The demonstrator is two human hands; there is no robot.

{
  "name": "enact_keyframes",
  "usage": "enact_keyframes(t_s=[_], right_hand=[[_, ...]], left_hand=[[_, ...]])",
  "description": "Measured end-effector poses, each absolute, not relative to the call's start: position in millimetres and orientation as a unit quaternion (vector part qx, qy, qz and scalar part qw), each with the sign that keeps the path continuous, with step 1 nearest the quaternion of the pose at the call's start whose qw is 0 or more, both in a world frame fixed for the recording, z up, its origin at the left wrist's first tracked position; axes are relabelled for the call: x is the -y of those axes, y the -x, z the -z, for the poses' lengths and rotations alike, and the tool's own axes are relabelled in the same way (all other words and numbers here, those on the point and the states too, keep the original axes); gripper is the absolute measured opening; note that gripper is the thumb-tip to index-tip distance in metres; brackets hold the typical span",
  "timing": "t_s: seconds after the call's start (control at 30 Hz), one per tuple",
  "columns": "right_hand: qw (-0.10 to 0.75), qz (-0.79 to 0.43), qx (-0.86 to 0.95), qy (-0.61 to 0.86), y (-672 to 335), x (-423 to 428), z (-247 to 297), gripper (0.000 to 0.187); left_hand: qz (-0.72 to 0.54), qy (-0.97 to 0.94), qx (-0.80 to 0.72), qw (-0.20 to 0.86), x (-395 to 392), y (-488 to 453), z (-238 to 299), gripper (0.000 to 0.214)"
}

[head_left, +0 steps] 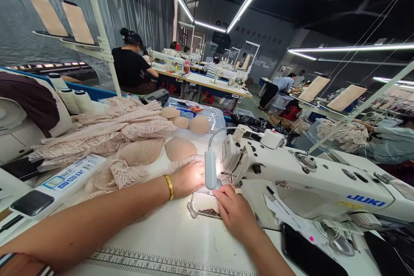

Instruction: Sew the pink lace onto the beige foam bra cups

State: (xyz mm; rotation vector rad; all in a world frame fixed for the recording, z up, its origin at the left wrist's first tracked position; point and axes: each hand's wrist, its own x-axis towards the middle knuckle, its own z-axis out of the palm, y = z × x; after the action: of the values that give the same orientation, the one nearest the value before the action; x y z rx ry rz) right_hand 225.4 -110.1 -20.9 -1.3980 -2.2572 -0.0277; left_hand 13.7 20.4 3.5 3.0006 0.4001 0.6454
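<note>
My left hand (191,177) lies palm down just left of the sewing machine (284,168)'s needle end, fingers fairly straight along the lace edge of a beige garment (140,151); glare and the lamp hide the fingertips, so I can't tell whether they grip it. My right hand (233,209) is at the near side of that same end, fingers bent and half closed, thumb and forefinger close together under the lamp; I can't tell whether they pinch anything.

The garment's long axis runs leftward from the needle end, with a smooth cup (181,150) at its near-machine end. My left hand is the nearer to it. The lamp (210,170) hangs just before the needle end, blocking my view of it.

Farther left of the machine, a heap of lace pieces (97,127) lies behind the garment, and a long white box (76,172) rests on the counter (155,235). Loose pads (199,125) sit beyond the machine's needle end; a black phone (304,250) lies on its near side.
</note>
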Motion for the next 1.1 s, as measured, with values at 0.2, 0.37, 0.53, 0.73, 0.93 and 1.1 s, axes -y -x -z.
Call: enact_keyframes(t_s=[0.2,0.37,0.53,0.73,0.93,1.1], right_hand=[[0.297,-0.036,0.817,0.492,-222.9,114.6,15.2,0.025],[0.398,-0.394,0.626,0.542,-194.5,121.8,1.3,0.020],[0.519,-0.472,0.495,0.513,-155.3,131.3,-2.2,0.037],[0.439,-0.333,0.644,0.531,-163.9,193.1,14.2,0.037],[0.352,0.056,0.710,0.608,-256.7,226.7,43.2,0.019],[0.369,0.049,0.715,0.592,-234.9,216.1,17.9,0.028]], left_hand=[[-0.222,-0.963,-0.145,0.055,-17.2,-13.0,-7.3,0.026],[-0.225,-0.959,-0.130,0.110,39.8,18.6,-22.3,0.014],[-0.178,-0.659,-0.293,0.670,119.5,39.1,-18.0,0.038],[-0.424,-0.274,-0.343,0.792,115.0,35.5,-7.1,0.040],[-0.381,-0.228,-0.338,0.830,111.4,41.7,-10.7,0.031],[-0.354,-0.285,-0.310,0.835,126.0,35.8,-16.5,0.039]])
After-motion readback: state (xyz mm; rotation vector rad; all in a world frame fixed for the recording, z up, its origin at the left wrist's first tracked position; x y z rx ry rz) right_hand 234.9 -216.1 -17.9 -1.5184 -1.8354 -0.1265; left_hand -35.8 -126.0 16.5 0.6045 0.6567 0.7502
